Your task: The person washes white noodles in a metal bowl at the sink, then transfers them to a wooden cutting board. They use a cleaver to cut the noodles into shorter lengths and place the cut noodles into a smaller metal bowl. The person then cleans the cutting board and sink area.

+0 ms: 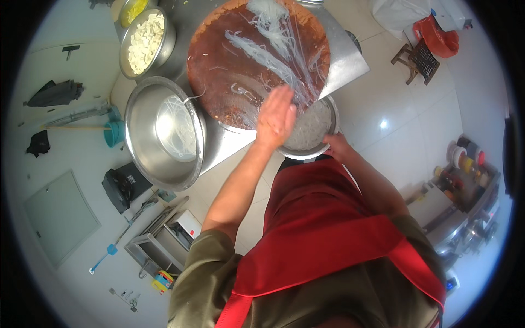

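Note:
Translucent noodles (266, 57) lie in long strands on a round wooden chopping block (217, 90), and some trail over its near edge. My left hand (278, 117) is at that edge, fingers straight and close together, against the strands; whether it grips any cannot be told. My right hand (337, 143) holds the rim of a round metal basin (301, 156) below the block's edge. Cut noodles (307, 129) fill this basin. Another, larger metal basin (137, 135) stands left of the block with some noodle strands inside, one hanging over its rim.
On the steel table (348, 65), a metal bowl of pale cubes (145, 43) and a bowl of yellow shreds (135, 10) stand at the upper left. A folding stool (418, 61) is on the floor at right. Bottles and jars (463, 164) stand on a counter at far right.

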Demonstrator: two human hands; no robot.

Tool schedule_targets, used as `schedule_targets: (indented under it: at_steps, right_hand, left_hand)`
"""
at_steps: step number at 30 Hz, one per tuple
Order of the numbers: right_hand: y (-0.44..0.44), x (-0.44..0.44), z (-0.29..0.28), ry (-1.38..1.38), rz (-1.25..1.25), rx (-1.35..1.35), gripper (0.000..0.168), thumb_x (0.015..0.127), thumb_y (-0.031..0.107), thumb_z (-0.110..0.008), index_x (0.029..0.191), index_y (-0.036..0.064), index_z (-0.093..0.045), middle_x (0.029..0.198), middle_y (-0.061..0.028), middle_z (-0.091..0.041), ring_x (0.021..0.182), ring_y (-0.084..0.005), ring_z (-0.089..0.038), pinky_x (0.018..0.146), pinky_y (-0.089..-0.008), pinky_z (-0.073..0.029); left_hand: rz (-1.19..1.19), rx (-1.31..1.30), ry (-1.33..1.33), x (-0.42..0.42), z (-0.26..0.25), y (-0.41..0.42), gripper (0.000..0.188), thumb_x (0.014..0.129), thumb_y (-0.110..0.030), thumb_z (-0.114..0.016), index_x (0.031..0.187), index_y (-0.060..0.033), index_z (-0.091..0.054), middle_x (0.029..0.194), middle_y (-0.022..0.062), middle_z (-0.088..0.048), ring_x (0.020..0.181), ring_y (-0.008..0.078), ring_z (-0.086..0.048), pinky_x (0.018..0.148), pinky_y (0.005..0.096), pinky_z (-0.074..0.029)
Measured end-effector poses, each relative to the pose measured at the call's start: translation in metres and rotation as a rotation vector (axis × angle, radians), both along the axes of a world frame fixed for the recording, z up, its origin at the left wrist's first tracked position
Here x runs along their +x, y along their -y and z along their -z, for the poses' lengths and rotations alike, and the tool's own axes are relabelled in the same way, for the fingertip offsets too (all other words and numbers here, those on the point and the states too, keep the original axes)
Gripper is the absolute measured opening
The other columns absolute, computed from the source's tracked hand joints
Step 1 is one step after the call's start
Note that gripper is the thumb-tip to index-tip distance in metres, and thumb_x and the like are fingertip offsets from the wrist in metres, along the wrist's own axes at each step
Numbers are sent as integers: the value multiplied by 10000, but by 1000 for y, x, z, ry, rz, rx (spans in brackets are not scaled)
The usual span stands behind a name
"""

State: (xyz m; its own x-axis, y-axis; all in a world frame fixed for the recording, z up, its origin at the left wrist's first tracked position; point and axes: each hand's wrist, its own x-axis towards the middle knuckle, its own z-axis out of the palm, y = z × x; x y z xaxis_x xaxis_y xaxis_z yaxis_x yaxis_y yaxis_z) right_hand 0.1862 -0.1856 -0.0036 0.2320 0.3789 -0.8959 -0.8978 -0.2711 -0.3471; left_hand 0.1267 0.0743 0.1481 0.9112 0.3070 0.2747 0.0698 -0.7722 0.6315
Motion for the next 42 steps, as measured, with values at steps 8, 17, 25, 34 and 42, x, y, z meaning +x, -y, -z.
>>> schedule_targets:
  at_steps: [8,17,25,34,42]
  right_hand:
    - [8,-2,12,-8,53,58,655,794,78,-661,1433,54,-518,1291,-127,-650,1131,-296,-675,865,-481,-602]
    - [13,-3,17,18,60,61,664,781,57,-650,1434,44,-529,1260,-137,-678,1099,-305,-695,840,-460,-616]
    - [21,-4,54,62,105,84,669,778,98,-666,1434,74,-540,1216,-116,-693,1017,-282,-707,752,-454,-600]
    - [24,7,42,49,79,24,603,798,107,-687,1388,77,-569,1159,-102,-705,1008,-248,-691,738,-428,-577]
    - [27,1,57,134,76,101,582,809,115,-685,1377,63,-569,1168,-115,-695,993,-269,-688,672,-401,-567]
  left_hand:
    - [-155,-151,114,25,-8,-33,427,1050,-251,-545,1341,58,-588,1436,300,-547,1384,461,-485,1182,506,-369]
    - [-116,-73,97,87,25,-104,309,1059,-238,-556,1182,2,-704,1246,185,-674,1203,331,-629,1076,395,-465]
    - [133,-135,-5,15,0,20,264,1004,-133,-592,1183,26,-702,1250,219,-669,1225,416,-598,1104,473,-448]
    - [62,159,156,83,-19,-58,252,904,-128,-639,1121,-7,-679,1208,210,-662,1146,388,-625,987,476,-496]
    - [-132,244,-63,236,21,-182,473,960,-435,-676,1340,-152,-687,1409,136,-601,1348,319,-526,1146,421,-394]
